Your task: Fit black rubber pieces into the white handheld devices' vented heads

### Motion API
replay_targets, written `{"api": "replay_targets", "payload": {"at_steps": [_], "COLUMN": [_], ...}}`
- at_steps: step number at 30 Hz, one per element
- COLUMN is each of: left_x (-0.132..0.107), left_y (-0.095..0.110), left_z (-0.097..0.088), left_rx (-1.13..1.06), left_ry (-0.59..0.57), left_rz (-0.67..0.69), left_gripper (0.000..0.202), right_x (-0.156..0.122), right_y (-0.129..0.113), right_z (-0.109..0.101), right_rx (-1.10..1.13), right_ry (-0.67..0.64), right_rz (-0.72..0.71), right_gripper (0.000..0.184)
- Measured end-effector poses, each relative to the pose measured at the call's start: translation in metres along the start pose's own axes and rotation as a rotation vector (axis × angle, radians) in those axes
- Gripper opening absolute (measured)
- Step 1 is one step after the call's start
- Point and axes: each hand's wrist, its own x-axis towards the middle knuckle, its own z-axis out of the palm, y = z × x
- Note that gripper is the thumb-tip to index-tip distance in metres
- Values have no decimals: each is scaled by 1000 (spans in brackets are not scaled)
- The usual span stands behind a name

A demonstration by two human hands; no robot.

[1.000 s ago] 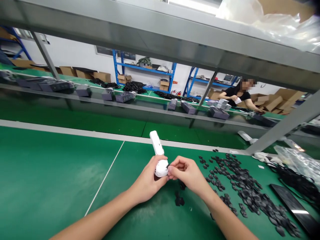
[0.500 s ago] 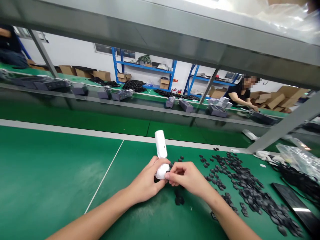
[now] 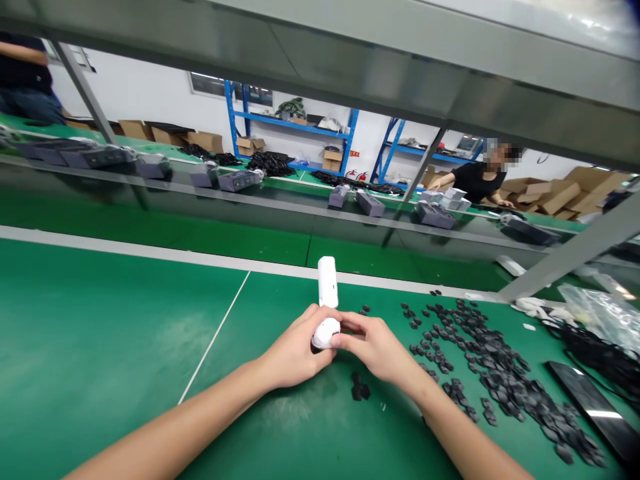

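Over the green bench mat (image 3: pixel 100 320), blue shelving (image 3: pixel 290 133) stands at twelve o'clock; the left hand (image 3: pixel 295 347) curls closed around a white device (image 3: pixel 327 283), the right hand (image 3: pixel 377 348) pinching its rounded end, a co-worker (image 3: pixel 483 180) at two o'clock, black pieces (image 3: pixel 480 360) at three.

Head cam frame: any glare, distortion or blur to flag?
Head view: strong wide-angle distortion, with the grey steel shelf beam slanting across the top; white glare on the glossy black panel and the clear plastic bag; the white plastic device, left hand and right hand look fairly sharp, without obvious motion blur.
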Motion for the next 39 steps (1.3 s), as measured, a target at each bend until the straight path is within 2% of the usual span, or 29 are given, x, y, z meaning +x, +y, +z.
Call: {"api": "replay_targets", "payload": {"at_steps": [5,8,12,15,18,21,24,27,29,30,32,35,37,39], "left_x": [2,3,4,4,4,3,1,-2,-2,-2,0,0,-1,-2], "left_y": [1,1,-1,0,1,2,4,4,4,4,2,0,0,1], "left_z": [-1,0,-1,-3,-6,-8,-10,-13,-14,-14,-13,-7,-2,1], "left_rx": [-107,-173,-239,-275,-300,-205,13,125,93,56,-10,-26,-20,-4], "left_ry": [-10,28,80,90,105,107,109,133,183,212,240,171,108,79], "left_rz": [-66,-140,-220,-215,-227,-221,-129,-47,-45,-47,-68,-104,-88,-37], "left_gripper": [40,30,23,20,20,23,32,67,96,103,95,56,40,32], "right_x": [0,-4,-17,-27,-33,-37,-37,-34,-31,-29,-24,-19,-17,-16], "right_y": [-7,-17,-25,-22,-17,-17,-19,-24,-29,-30,-32,-30,-26,-22], "right_z": [-2,-12,-27,-25,-13,-3,-1,-4,-8,-9,-11,-10,-8,-5], "right_rx": [-57,-270,-568,-824,-1001,-1088,-1156,-1100,-927,-802,-519,-212,-158,-167], "right_ry": [7,-20,-39,-127,-188,-207,-184,-119,-85,-76,-57,-25,-17,-13], "right_rz": [3,-6,55,83,80,88,70,57,13,-16,-58,-43,-29,-20], "right_gripper": [35,30,47,53,54,43,33,28,29,30,30,29,28,26]}}
